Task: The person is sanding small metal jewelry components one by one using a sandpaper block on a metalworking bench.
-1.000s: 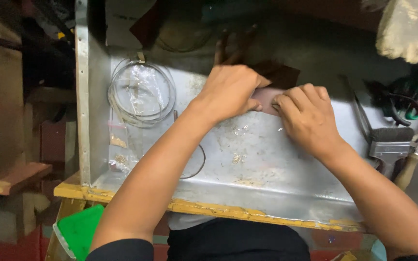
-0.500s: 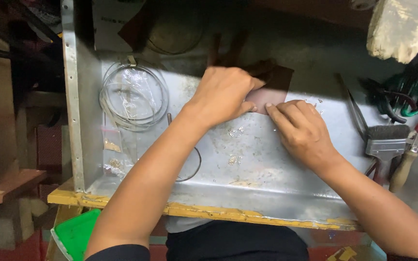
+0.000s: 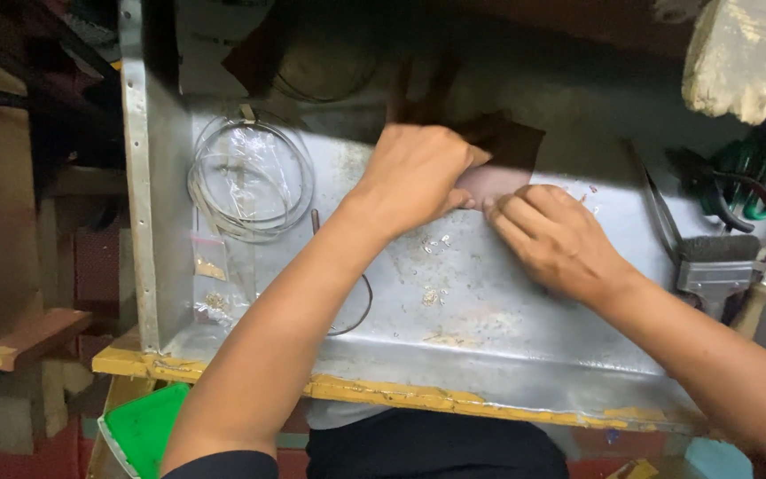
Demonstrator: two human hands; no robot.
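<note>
My left hand presses down on a small dark brown sheet lying at the back of a metal tray. My right hand is beside it, its fingertips pinching the sheet's near edge. The two hands touch each other over the sheet, and most of it is hidden under them. Small shiny scraps lie on the tray just in front of the hands.
A coil of silver wire on clear plastic lies at the tray's left, with small plastic bags below it. A loop of thin dark wire lies near my left forearm. A brush, tweezers and pliers sit at the right.
Both hands have stayed on the brown sheet with small finger shifts. The view has drifted slightly, so the tray sits a little further right in the picture.
</note>
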